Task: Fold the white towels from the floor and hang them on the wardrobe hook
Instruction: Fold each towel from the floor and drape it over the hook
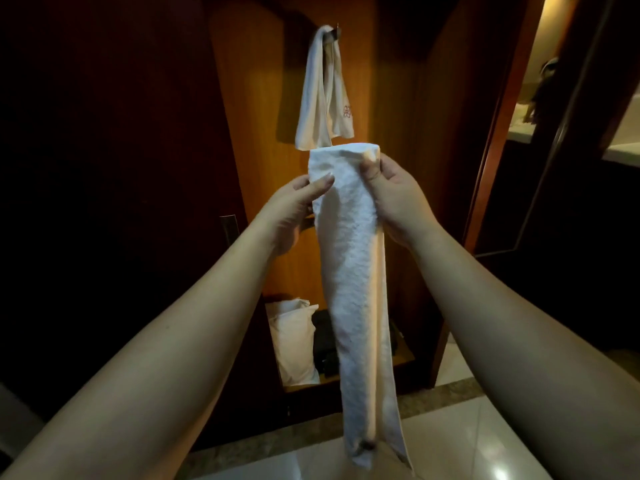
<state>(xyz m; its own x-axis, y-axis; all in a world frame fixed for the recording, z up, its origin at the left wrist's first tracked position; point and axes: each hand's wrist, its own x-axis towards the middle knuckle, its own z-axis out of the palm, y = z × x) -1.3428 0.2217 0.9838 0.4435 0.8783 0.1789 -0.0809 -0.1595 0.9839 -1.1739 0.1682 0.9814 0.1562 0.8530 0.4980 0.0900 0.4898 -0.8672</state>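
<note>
Both hands, left hand [294, 199] and right hand [391, 195], grip folded towel [349, 258] by top edge; wardrobe hook [90, 33] already holds hung towel [322, 95], so adding may dislodge it.

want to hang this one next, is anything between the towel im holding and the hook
Nothing stands in the open space between the folded towel, held by the left hand and right hand, and the hook. But the hook already carries a hanging towel draped over it.
</note>
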